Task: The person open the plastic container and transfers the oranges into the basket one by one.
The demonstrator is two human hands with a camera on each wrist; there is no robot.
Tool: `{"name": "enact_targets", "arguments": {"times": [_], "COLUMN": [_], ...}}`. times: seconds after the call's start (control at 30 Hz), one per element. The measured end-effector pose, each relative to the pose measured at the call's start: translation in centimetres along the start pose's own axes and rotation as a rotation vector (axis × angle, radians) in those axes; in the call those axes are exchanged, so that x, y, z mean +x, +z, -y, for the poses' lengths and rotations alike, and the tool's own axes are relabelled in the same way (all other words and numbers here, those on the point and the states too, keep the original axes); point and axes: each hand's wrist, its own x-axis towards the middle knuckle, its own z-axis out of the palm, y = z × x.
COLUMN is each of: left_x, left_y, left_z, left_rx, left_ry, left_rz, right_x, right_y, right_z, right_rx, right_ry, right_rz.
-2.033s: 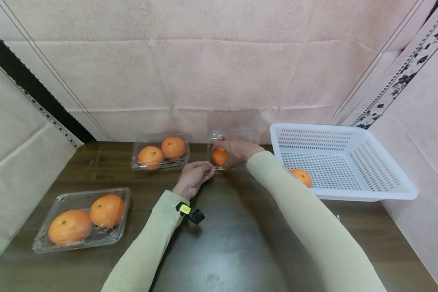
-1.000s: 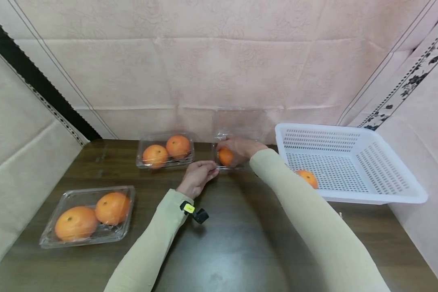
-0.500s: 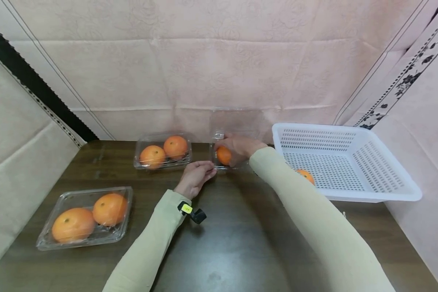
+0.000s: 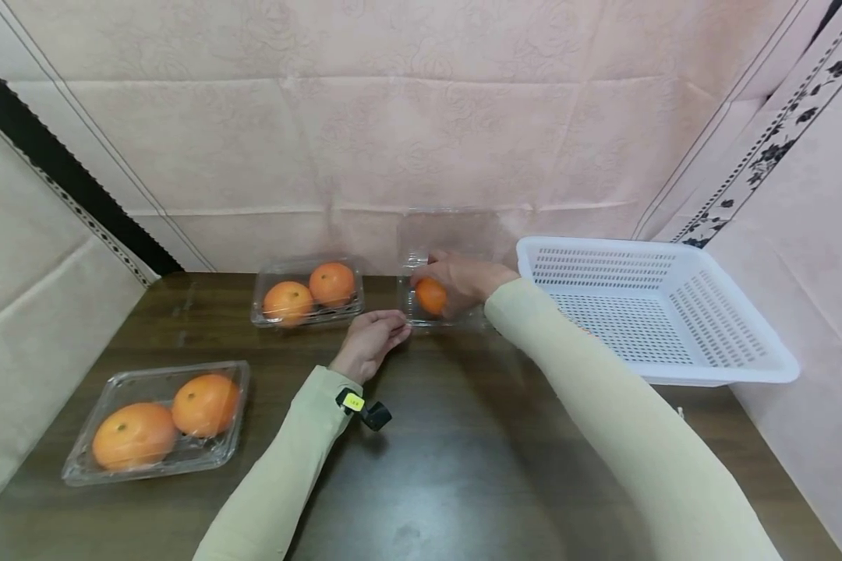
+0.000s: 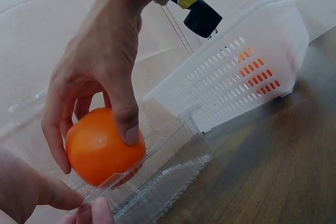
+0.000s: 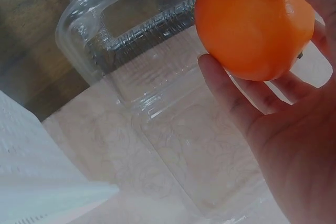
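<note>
My right hand (image 4: 456,282) grips an orange (image 4: 431,296) from above, inside an open clear plastic box (image 4: 456,318) at the back of the table. The left wrist view shows the right hand's fingers (image 5: 100,93) curled round the orange (image 5: 102,150), just over the box's tray (image 5: 168,166). The right wrist view shows the orange (image 6: 252,24) in the palm, with the clear box (image 6: 131,51) behind it. My left hand (image 4: 382,327) pinches the box's front left rim, its fingertips (image 5: 79,205) on the plastic edge.
A white perforated basket (image 4: 659,312) stands to the right, and an orange (image 5: 252,61) shows through its holes. Two shut clear boxes, each holding two oranges, lie at the back left (image 4: 307,293) and front left (image 4: 157,421). Pink cloth walls surround the dark table.
Both hands have stayed at the open box, the right one keeping its grip on the orange. The orange in the basket has gone out of head view behind my right sleeve.
</note>
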Motion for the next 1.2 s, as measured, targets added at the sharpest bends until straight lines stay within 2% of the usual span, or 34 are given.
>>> {"name": "enact_targets", "arguments": {"times": [0.53,1.2], "left_x": [-0.1,-0.2], "left_y": [-0.3,-0.5], "left_z": [-0.1,-0.1], "left_rx": [0.02,0.039], "left_ry": [-0.004,-0.028], "left_rz": [0.014,0.014], "right_x": [-1.7,-4.1], "right_y": [-0.9,-1.3], "right_z": [-0.2,0.7], "right_rx": [-0.005,-0.05], "right_ry": [-0.071,-0.101], "right_rz": [-0.024,-0.074]}}
